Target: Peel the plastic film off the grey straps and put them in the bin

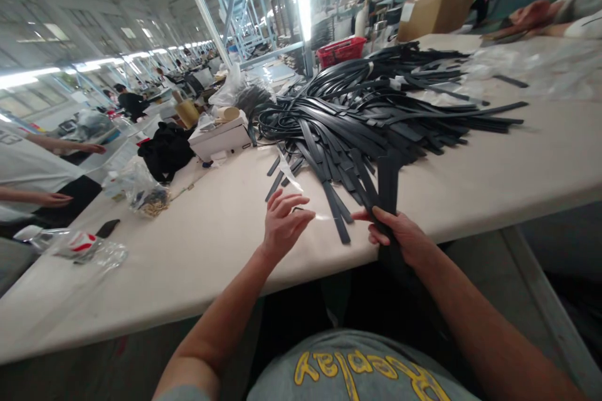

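My right hand [395,232] is closed around several flat black straps [388,185], which stand up above the fist and hang down below the table edge. Its index finger points left. Left of it, over the table, my left hand [285,222] is raised with thumb and index finger pinched together. A thin clear strip [325,218] shows at those fingertips, faint against the table. Just beyond the left hand lies a whitish translucent strip [288,172]. A big heap of black straps [348,116], some looped in bundles, spreads in front of both hands.
On the pale table [202,263] stand a white box [221,138], a black cloth bag [165,150] and a plastic bottle [70,244]. Behind the heap are a red basket [341,51] and a cardboard box [433,12]. People stand at left and sit at far right.
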A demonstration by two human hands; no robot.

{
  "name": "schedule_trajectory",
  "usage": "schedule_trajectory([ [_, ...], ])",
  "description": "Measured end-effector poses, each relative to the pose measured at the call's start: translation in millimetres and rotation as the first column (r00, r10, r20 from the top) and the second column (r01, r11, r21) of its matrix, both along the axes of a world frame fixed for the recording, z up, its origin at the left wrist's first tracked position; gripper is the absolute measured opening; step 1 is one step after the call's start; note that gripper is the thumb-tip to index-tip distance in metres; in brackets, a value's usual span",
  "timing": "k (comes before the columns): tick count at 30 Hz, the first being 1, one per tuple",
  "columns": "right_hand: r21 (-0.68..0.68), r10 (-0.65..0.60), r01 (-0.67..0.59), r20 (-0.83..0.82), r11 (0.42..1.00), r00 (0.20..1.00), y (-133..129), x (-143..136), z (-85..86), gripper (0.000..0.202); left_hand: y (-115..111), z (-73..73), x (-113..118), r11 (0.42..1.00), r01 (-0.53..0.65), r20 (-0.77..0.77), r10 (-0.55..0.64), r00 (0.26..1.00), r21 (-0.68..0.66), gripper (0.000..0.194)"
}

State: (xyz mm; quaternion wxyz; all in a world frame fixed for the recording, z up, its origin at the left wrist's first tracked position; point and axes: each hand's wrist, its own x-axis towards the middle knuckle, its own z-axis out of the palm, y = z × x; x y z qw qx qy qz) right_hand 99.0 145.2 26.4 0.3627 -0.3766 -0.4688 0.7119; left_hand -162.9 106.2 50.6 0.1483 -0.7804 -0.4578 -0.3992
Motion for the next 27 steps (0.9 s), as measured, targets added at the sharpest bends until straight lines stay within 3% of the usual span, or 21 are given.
schedule_trajectory([
  [2, -0.080, 0.149, -0.158, -0.106, 0.984, 0.983, -7.6, -8.8, 6.8, 0.042, -23.9, -8.5, 4.8, 0.999, 0.035, 0.031, -0.036, 0.999, 0.031, 0.012],
  [5, -0.102, 0.343, -0.357, -0.132, 0.929, 0.930, -17.0, -27.7, 9.9, 0.042, -47.6, -19.2, 10.2, 0.996, 0.076, 0.055, -0.079, 0.995, 0.054, 0.010],
  [8, -0.107, 0.430, -0.437, -0.082, 0.893, 0.899, -19.3, -44.3, 5.3, 0.041, -62.3, -24.2, 12.4, 0.994, 0.079, 0.053, -0.083, 0.995, 0.072, 0.008],
  [12, -0.108, 0.467, -0.468, -0.036, 0.877, 0.884, -18.9, -50.9, 1.1, 0.038, -74.3, -25.2, 12.1, 0.989, 0.077, 0.103, -0.090, 0.991, 0.130, 0.009],
  [19, -0.144, 0.533, -0.544, -0.111, 0.827, 0.839, -34.0, -48.9, -1.6, 0.040, -85.4, -33.7, 14.2, 0.986, 0.048, 0.107, -0.065, 0.992, 0.157, 0.009],
  [27, -0.230, 0.421, -0.468, -0.225, 0.853, 0.879, -46.7, -48.6, -4.8, 0.035, -95.7, -38.3, 11.4, 0.990, -0.044, 0.074, 0.034, 0.997, 0.134, 0.008],
])
